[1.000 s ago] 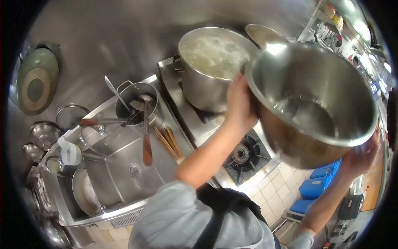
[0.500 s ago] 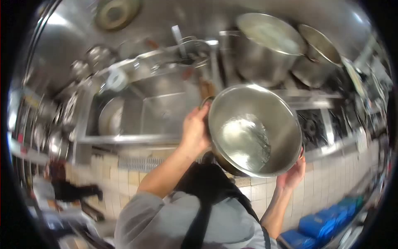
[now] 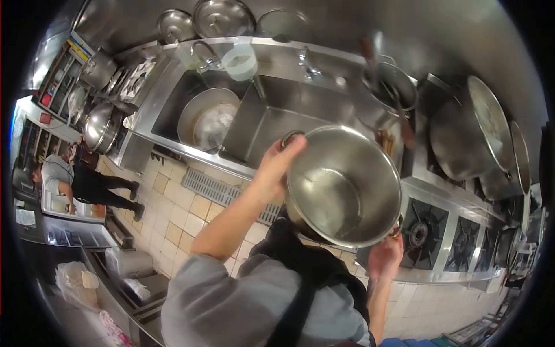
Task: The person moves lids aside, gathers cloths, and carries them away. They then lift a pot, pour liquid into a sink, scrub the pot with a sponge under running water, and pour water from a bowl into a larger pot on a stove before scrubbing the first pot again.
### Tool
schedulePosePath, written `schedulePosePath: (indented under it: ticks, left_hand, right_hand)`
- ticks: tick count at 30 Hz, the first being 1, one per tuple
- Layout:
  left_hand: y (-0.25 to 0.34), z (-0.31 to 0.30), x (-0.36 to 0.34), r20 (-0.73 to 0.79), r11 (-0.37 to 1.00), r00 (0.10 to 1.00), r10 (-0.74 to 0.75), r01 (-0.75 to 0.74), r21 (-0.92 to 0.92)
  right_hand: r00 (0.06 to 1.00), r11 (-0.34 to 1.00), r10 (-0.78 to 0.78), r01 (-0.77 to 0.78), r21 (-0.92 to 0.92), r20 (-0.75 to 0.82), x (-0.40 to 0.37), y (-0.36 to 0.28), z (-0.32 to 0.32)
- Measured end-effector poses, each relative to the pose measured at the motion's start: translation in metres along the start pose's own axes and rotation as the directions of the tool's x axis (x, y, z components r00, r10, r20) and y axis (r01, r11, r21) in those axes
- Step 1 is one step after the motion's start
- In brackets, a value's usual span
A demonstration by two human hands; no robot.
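A large metal pot with a little clear liquid in the bottom is held in front of my body, tilted so that its inside shows. My left hand grips the loop handle on its left side. On the lower right side, my right hand is closed on the other handle. Behind the pot is a steel double sink. In the sink's left basin sits another round pot with something whitish and shiny inside, under the faucet.
Stove burners are at the right, with big stockpots above them. A smaller pot with utensils stands right of the sink. Lids lean on the back wall. Another person stands at far left beside counters.
The view has turned toward the left, bringing the sink, the floor grate and the other person into clearer sight. The pot stays in both hands, and its liquid looks calmer.
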State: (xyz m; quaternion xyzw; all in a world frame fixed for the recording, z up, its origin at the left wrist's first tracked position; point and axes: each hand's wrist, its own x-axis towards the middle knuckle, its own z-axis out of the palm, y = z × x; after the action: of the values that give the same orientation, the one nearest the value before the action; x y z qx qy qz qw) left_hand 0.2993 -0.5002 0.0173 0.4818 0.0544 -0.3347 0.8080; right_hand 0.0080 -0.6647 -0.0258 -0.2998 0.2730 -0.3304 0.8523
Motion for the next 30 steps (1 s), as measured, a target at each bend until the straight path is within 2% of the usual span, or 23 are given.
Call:
schedulePosePath:
  ticks: [4,5,8,9,10,12,14,15,16,17,18,21,24,25,26,28,30]
  left_hand:
    - [0.052,-0.092,0.065,-0.008,0.914,0.979,-0.203,0.192,0.357]
    - [0.059,-0.108,0.077,-0.042,0.916,0.976,-0.214,0.215,0.339]
    - [0.072,-0.136,0.112,-0.149,0.958,0.979,-0.137,0.169,0.232]
    - [0.058,-0.162,0.142,-0.087,0.98,0.993,-0.082,0.096,0.173]
    - [0.059,-0.162,0.153,-0.15,0.987,0.988,-0.046,0.069,0.148]
    - [0.056,-0.157,0.17,-0.275,0.994,0.961,0.012,0.019,0.109]
    - [0.04,-0.173,0.204,-0.277,0.987,0.961,0.024,0.021,0.159]
    - [0.037,-0.173,0.214,-0.305,0.988,0.952,0.007,0.041,0.149]
    - [0.032,-0.175,0.223,-0.336,0.989,0.942,-0.008,0.058,0.14]
    - [0.022,-0.182,0.235,-0.314,0.99,0.949,-0.003,0.047,0.132]
    - [0.006,-0.19,0.248,-0.357,0.98,0.934,0.027,0.045,0.193]
    - [-0.073,-0.226,0.298,-0.436,0.925,0.886,0.157,0.022,0.379]
    - [-0.119,-0.236,0.326,-0.513,0.756,0.809,0.286,0.139,0.64]
    - [-0.131,-0.253,0.341,-0.557,0.791,0.784,0.274,0.147,0.594]
    - [-0.112,-0.249,0.332,-0.552,0.79,0.809,0.202,0.198,0.58]
    - [-0.144,-0.287,0.354,-0.578,0.799,0.811,0.092,0.286,0.529]
    - [-0.152,-0.296,0.356,-0.555,0.774,0.827,-0.091,0.409,0.483]
  right_hand:
    - [0.998,0.99,0.056,-0.051,-0.129,0.037,0.056,0.051,0.068]
    - [0.996,0.99,0.048,-0.037,-0.136,0.08,0.072,0.065,0.078]
    - [0.996,0.977,0.086,-0.085,-0.195,-0.005,0.108,0.096,0.123]
    - [0.995,0.971,0.097,-0.09,-0.223,0.018,0.129,0.112,0.112]
    - [0.993,0.956,0.118,-0.112,-0.27,0.004,0.144,0.122,0.122]
    - [0.99,0.91,0.134,-0.111,-0.4,0.032,0.18,0.151,0.098]
    - [0.982,0.887,0.189,-0.184,-0.423,-0.03,0.204,0.168,0.086]
    - [0.967,0.877,0.252,-0.211,-0.431,0.039,0.216,0.173,0.074]
    - [0.976,0.865,0.203,-0.214,-0.453,-0.074,0.219,0.184,0.062]
    - [0.977,0.851,0.179,-0.212,-0.479,-0.115,0.217,0.184,0.069]
    - [0.975,0.836,0.159,-0.217,-0.505,-0.157,0.211,0.183,0.078]
    - [0.988,0.804,0.111,-0.153,-0.575,-0.108,0.192,0.17,0.091]
    - [0.993,0.722,0.091,-0.113,-0.683,-0.069,0.163,0.151,0.082]
    - [0.993,0.709,0.065,-0.114,-0.695,-0.097,0.154,0.147,0.068]
    - [0.994,0.692,0.027,-0.095,-0.715,-0.105,0.143,0.141,0.052]
    - [0.95,0.738,-0.019,-0.196,-0.646,-0.31,0.122,0.128,0.037]
    - [0.903,0.827,-0.04,-0.21,-0.521,-0.427,0.098,0.124,0.011]
